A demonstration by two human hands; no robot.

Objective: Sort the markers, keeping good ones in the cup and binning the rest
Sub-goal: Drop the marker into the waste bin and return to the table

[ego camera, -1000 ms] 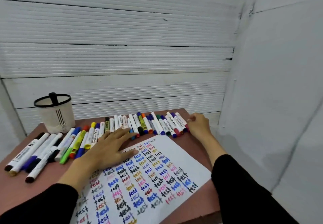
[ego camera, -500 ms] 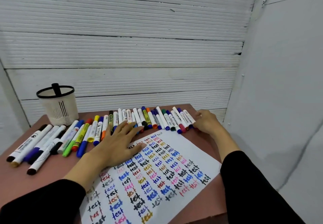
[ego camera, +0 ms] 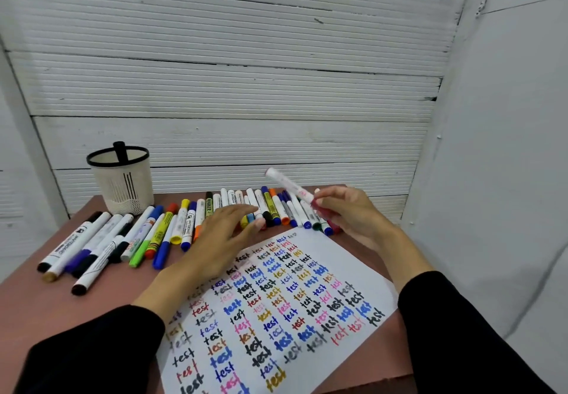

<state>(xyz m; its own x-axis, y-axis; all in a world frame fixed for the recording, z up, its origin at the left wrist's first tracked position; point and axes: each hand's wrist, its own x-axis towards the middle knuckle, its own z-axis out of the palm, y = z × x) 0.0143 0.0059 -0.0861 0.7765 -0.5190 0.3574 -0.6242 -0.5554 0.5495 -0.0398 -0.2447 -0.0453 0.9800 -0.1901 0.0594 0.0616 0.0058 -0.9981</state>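
My right hand (ego camera: 347,214) grips a white marker with a red cap (ego camera: 287,184), lifted off the table and tilted up toward the left. A long row of markers (ego camera: 190,221) lies along the back of the table, white barrels with caps of many colours. My left hand (ego camera: 221,240) lies flat with straight fingers on the upper left part of a white sheet (ego camera: 347,270) covered in the word "test" in many colours. A white mesh cup with a black rim (ego camera: 123,183) stands at the back left with one black marker (ego camera: 120,150) in it.
The brown table (ego camera: 46,301) sits in a corner, with a white slatted wall behind and a plain white wall on the right. The table's right edge is close to my right arm. No bin is in view.
My right hand has picked the red-capped marker from the right end of the row and raised it. My left hand has stayed on the sheet.
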